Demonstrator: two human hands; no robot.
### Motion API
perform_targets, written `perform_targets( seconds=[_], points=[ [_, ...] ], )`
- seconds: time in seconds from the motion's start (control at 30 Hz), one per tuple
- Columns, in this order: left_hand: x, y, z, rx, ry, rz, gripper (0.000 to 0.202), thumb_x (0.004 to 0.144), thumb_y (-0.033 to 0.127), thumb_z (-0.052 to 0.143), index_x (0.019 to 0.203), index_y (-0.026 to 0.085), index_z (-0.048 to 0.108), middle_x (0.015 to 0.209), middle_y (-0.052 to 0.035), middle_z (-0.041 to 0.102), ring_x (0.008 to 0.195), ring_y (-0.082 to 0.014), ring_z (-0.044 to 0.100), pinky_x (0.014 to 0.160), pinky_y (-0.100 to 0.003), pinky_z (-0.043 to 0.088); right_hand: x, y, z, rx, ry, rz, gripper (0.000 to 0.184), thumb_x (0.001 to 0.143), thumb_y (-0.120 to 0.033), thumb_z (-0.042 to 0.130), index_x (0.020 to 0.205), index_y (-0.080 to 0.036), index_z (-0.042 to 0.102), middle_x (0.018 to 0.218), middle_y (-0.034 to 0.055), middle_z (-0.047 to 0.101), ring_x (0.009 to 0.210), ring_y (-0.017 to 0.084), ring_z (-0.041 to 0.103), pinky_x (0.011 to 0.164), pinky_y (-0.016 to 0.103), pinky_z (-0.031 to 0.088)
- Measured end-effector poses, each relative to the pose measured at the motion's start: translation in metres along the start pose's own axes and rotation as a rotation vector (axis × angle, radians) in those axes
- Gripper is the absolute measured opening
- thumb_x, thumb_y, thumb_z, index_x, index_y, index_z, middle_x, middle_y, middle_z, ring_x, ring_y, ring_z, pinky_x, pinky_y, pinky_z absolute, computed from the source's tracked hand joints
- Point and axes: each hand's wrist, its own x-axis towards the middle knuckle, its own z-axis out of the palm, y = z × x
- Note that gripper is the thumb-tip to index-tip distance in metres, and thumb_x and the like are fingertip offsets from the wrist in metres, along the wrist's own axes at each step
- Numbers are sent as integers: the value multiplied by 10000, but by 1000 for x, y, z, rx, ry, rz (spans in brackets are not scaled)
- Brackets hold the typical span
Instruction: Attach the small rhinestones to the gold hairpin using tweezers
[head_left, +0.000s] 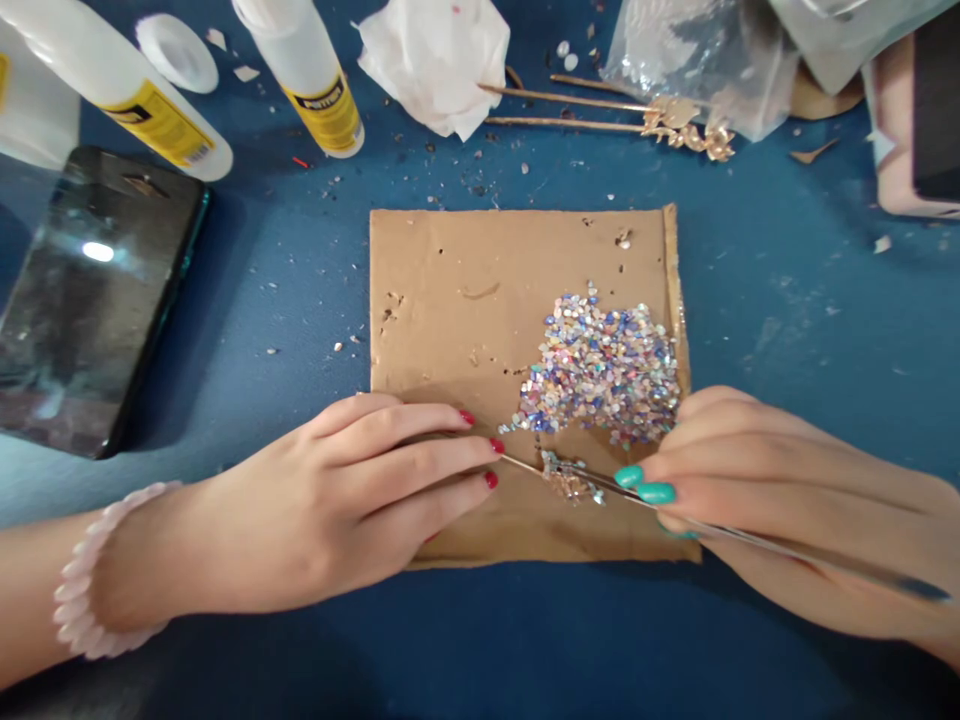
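Observation:
My left hand (330,495), with red nails, lies low over the cardboard (465,300), its fingers closed on the thin stem of a gold hairpin (568,487). The pin's ornamental head, set with pale bluish stones, points right. My right hand (772,500), with turquoise nails, pinches metal tweezers (795,552). Their tips reach the ornament's head; whether a stone sits between them is too small to tell. Just beyond the head spreads a heap of multicoloured small stones (607,370) on the cardboard.
Two glue bottles (326,100) (165,120) and a white cap (178,52) are at the back left. A dark phone (97,300) lies left. Crumpled tissue (439,60), more gold hairpins (690,128), a plastic bag (705,60) and another phone (937,110) line the back.

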Motion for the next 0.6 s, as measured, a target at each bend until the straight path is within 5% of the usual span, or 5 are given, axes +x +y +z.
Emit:
perform_targets(
  seconds=[0.3,0.43,0.6],
  points=[
    [2,0,-5,9,4,17,271,1075,169,470,1276,167,652,1301,-19,717,1290,-200,586,1078,-325,425,0,0,9,1,146,6,136,923,-112,658,1003,-216,692,878,23,786,797,157,747,752,292,641],
    [3,0,-5,7,10,17,271,1078,173,461,1263,167,658,1298,-19,722,1290,-204,593,1064,-327,440,-1,0,4,39,12,-13,248,883,-62,647,1082,-203,690,949,52,793,821,187,752,757,347,654],
    [3,0,-5,20,8,9,274,1077,180,464,1261,183,667,1276,-13,735,1294,-192,599,1069,-319,455,-4,1,6,-14,29,-8,192,921,-95,631,1064,-216,670,911,41,785,818,178,751,749,346,644]
  ],
)
